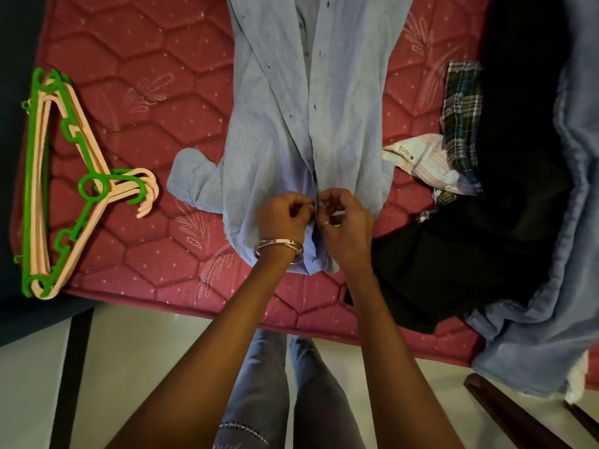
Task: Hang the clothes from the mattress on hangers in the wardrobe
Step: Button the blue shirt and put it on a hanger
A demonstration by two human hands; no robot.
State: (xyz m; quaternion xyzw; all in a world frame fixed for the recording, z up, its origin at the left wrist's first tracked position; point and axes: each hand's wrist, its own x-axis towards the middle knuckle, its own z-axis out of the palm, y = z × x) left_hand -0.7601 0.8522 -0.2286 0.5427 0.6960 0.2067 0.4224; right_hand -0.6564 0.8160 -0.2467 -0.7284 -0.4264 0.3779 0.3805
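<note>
Blue shirt (pixel 285 124) lies flat mid-mattress (pixel 136 92), collar near the front edge; left hand (pixel 282 218) and right hand (pixel 343 222) pinch its button strip together. Bare quilting separates it from hangers (pixel 58 183) at the left edge; clothes pile (pixel 470 189) crowds the right.

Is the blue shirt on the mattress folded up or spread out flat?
Spread out: the blue shirt lies lengthwise on the mattress, front placket showing.

Red quilted mattress (pixel 136 92) under blue shirt (pixel 343 102), stacked hangers (pixel 42 189), heaped clothes (pixel 486 222).
</note>
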